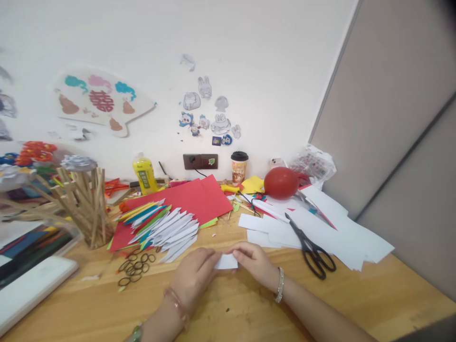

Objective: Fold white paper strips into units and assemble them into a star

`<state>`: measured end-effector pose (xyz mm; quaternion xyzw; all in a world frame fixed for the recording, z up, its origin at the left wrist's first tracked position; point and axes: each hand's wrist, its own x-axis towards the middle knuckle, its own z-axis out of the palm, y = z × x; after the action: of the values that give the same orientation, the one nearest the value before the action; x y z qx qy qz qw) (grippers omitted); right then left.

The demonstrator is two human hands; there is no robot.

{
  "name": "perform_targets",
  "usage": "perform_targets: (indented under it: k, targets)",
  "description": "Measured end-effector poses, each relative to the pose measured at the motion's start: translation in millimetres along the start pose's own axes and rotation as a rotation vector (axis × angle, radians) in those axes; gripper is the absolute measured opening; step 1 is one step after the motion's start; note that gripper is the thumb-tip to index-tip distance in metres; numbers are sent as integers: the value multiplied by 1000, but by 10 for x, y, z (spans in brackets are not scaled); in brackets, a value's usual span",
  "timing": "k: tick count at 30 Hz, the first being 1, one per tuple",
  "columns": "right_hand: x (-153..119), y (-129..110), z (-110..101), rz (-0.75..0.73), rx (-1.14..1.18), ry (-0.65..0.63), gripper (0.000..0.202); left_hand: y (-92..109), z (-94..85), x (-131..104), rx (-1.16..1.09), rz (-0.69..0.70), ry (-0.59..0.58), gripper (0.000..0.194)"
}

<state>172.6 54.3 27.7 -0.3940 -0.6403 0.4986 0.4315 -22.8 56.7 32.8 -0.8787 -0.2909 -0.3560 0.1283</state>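
Note:
A small white piece of paper (226,261) is held between my two hands, just above the wooden table (249,313). My left hand (197,271) is closed on its left end, back of the hand up. On the right end, my right hand (254,263) pinches it between thumb and fingers. Left of them lies a fan of folded white strips (174,232), with yellow, blue and green strips (146,213) behind, on red paper (213,199). The fingertips under the paper are partly hidden.
Black scissors (308,247) lie on white sheets (335,232) at the right. Black rubber rings (135,268) are at the left, near a container of sticks (87,204). Behind stand a yellow bottle (145,175), a cup (239,169) and a red balloon (281,183).

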Motion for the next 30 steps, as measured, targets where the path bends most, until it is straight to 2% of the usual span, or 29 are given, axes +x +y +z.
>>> perform_targets:
  k: [3,7,12,15,17,22,30]
  targets:
    - [-37,-98,-43,-113,-163,-29,34,-15,-9,-5,-65,-49,10,16]
    - [-71,-143,-27,-302,-376,-120,20,-58,31,-21,-65,-30,-19,27]
    - [-67,-78,41,-590,-728,-253,18,-83,117,-62,-43,109,-225,23]
    - [-54,-43,31,-714,-907,-247,22,-58,88,-58,-42,98,-353,17]
    - [-45,-44,-3,-778,-1044,-240,25,-49,28,-36,-74,95,-367,15]
    - [-27,-77,-111,-823,-1222,-301,28,-101,-71,-5,-243,221,-251,23]
    - [5,-9,-144,-782,-1083,-324,27,-151,-77,-18,-345,148,-398,23]
